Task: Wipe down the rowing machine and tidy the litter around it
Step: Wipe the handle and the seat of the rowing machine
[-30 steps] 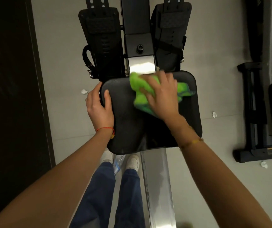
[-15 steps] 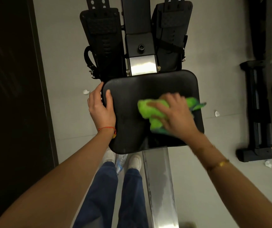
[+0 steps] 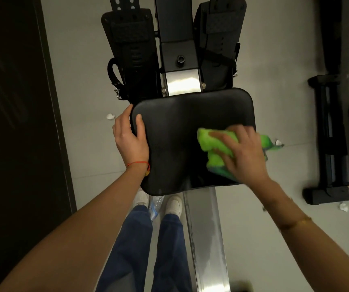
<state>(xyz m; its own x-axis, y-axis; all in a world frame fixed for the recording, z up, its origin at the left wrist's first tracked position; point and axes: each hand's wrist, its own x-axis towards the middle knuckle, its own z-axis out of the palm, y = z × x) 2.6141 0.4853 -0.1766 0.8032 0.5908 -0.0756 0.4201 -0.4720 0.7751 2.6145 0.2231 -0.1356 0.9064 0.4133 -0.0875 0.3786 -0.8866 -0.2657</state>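
The rowing machine's black seat (image 3: 175, 131) sits on a steel rail (image 3: 207, 239), with two black footrests (image 3: 131, 53) beyond it. My left hand (image 3: 130, 140) grips the seat's left edge, thumb on top. My right hand (image 3: 243, 154) presses a bright green cloth (image 3: 213, 146) flat on the seat's right side; part of the cloth hangs over the right edge. Crumpled white paper scraps lie on the floor: one left of the seat (image 3: 110, 116), one right of it (image 3: 278, 142), one further right (image 3: 343, 206). A clear plastic bottle (image 3: 155, 205) lies between my shoes.
A dark wall panel (image 3: 11, 123) runs along the left. Another black exercise machine (image 3: 338, 133) stands on the grey floor (image 3: 81, 81) at the right. My legs in blue trousers stand just left of the rail.
My right hand has slid the green cloth from the seat's far middle edge toward the near right side. The left hand has kept its grip on the seat's left edge.
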